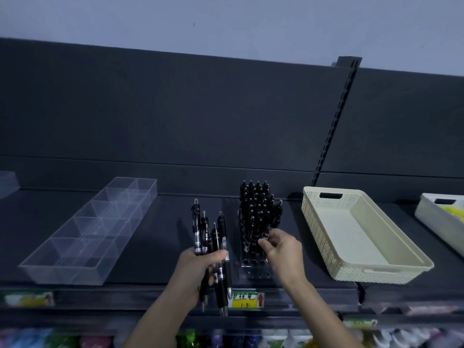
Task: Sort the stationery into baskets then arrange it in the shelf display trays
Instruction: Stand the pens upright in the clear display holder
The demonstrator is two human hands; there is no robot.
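Black pens [211,237]; cream perforated basket [324,237]; yellow price label [247,300]

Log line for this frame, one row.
left hand: grips pen bunch | right hand: pinches pen at rack | basket: right of rack | tray: left

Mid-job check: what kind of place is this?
Likely a stationery shop aisle: dark slotted shelving, a handwritten yellow price tag on the shelf edge, and a display stand full of black pens.
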